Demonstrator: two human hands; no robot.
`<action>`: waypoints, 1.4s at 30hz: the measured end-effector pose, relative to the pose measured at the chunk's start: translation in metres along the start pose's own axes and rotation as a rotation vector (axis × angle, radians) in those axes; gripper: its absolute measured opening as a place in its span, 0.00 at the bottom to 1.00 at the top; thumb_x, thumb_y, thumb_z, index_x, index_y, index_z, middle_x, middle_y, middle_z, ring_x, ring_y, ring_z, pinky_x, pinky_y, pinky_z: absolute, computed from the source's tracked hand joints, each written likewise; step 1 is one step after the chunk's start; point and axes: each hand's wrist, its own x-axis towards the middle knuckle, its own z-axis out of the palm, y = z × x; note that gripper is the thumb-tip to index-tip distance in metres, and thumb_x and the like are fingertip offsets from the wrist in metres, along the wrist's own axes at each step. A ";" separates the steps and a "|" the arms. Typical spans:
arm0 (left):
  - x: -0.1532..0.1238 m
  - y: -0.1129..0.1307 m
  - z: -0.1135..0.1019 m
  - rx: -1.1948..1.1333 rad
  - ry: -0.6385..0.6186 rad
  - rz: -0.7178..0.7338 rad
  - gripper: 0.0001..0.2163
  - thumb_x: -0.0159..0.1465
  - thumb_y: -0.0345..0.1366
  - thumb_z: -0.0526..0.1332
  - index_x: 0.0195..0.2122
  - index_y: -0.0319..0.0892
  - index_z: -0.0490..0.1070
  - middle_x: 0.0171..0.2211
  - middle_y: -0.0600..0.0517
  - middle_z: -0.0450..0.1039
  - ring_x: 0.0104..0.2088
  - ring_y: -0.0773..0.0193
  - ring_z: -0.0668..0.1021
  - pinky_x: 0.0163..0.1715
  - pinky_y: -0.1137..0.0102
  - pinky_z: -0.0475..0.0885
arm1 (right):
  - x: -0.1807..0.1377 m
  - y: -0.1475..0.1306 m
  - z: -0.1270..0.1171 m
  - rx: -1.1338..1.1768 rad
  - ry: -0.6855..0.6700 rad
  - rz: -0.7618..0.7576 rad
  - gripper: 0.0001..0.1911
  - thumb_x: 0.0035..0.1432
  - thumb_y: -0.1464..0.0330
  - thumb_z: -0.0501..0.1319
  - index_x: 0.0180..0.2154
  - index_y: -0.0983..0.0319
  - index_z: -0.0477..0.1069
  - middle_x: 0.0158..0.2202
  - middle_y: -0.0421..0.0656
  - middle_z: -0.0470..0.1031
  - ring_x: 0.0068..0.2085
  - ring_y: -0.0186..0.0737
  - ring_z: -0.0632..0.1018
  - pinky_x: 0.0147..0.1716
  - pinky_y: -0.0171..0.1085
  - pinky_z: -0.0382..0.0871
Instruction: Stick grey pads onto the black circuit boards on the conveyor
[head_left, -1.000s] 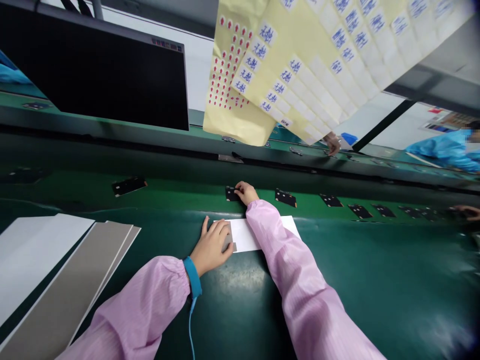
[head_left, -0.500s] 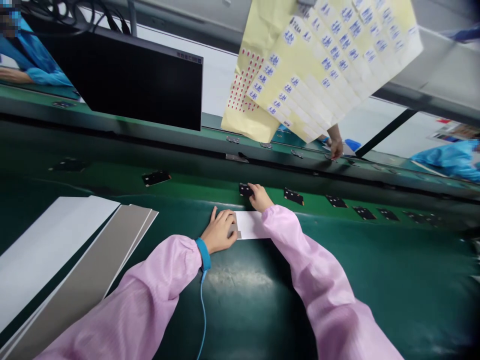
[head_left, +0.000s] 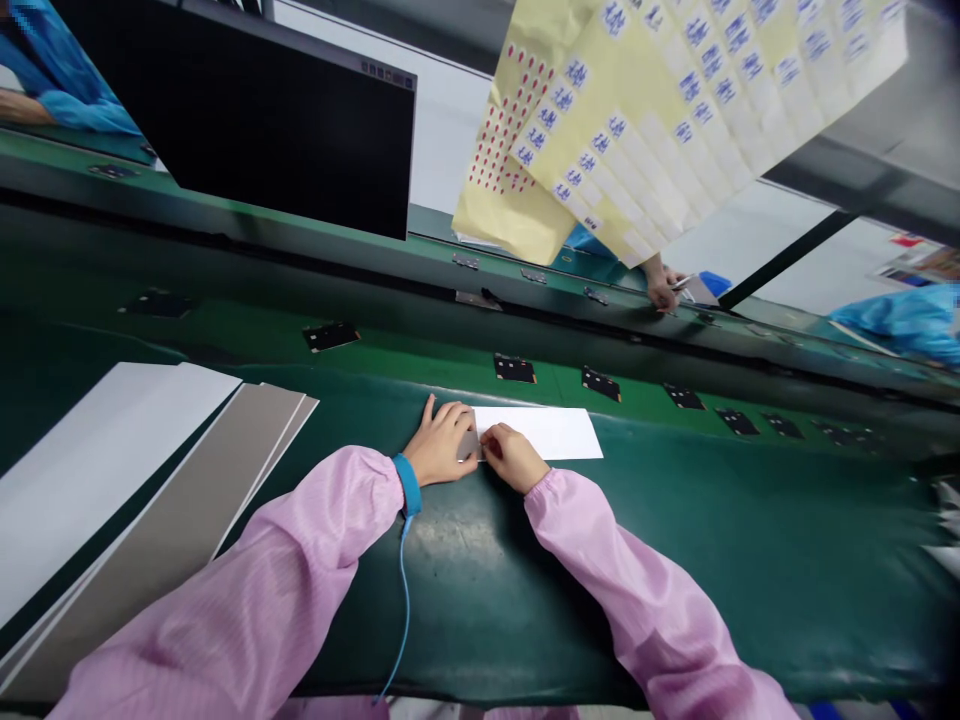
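Head camera: the left hand (head_left: 441,446) lies with fingers spread over a grey piece (head_left: 468,446) at the left end of 1 white strip (head_left: 559,433) on the green worktop (head_left: 465,600), near several black cards (head_left: 514,369), while the right hand (head_left: 514,457), fingertips bunched beside it, grips something or nothing, I cannot tell.

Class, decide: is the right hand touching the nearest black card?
Apart: the head view shows white strip and green bench between right hand and black card.
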 end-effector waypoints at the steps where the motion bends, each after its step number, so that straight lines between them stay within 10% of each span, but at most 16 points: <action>1: 0.000 0.000 0.000 -0.002 0.001 0.001 0.15 0.54 0.39 0.60 0.41 0.43 0.62 0.52 0.45 0.63 0.56 0.52 0.62 0.61 0.47 0.40 | 0.001 0.000 -0.001 0.005 -0.010 0.013 0.08 0.48 0.81 0.56 0.31 0.65 0.67 0.30 0.42 0.67 0.28 0.32 0.68 0.31 0.33 0.65; 26: 0.000 -0.001 0.002 0.023 -0.028 0.007 0.16 0.56 0.41 0.58 0.44 0.42 0.64 0.53 0.45 0.62 0.57 0.50 0.61 0.61 0.47 0.38 | 0.019 0.010 -0.031 0.280 -0.089 0.122 0.05 0.54 0.72 0.55 0.29 0.64 0.68 0.21 0.38 0.68 0.22 0.31 0.69 0.24 0.31 0.65; 31: 0.001 0.000 0.001 0.029 -0.040 -0.007 0.16 0.56 0.42 0.59 0.44 0.42 0.64 0.53 0.44 0.62 0.57 0.49 0.60 0.61 0.46 0.37 | 0.082 0.004 -0.042 0.311 -0.134 0.075 0.04 0.53 0.70 0.57 0.28 0.65 0.68 0.21 0.37 0.68 0.20 0.28 0.68 0.21 0.29 0.64; 42: 0.004 -0.002 0.000 0.100 -0.093 -0.016 0.27 0.54 0.47 0.59 0.52 0.38 0.63 0.51 0.41 0.64 0.54 0.45 0.62 0.60 0.44 0.35 | 0.259 -0.055 0.025 0.109 -0.247 -0.209 0.04 0.55 0.74 0.56 0.30 0.65 0.68 0.25 0.36 0.67 0.25 0.27 0.67 0.28 0.29 0.63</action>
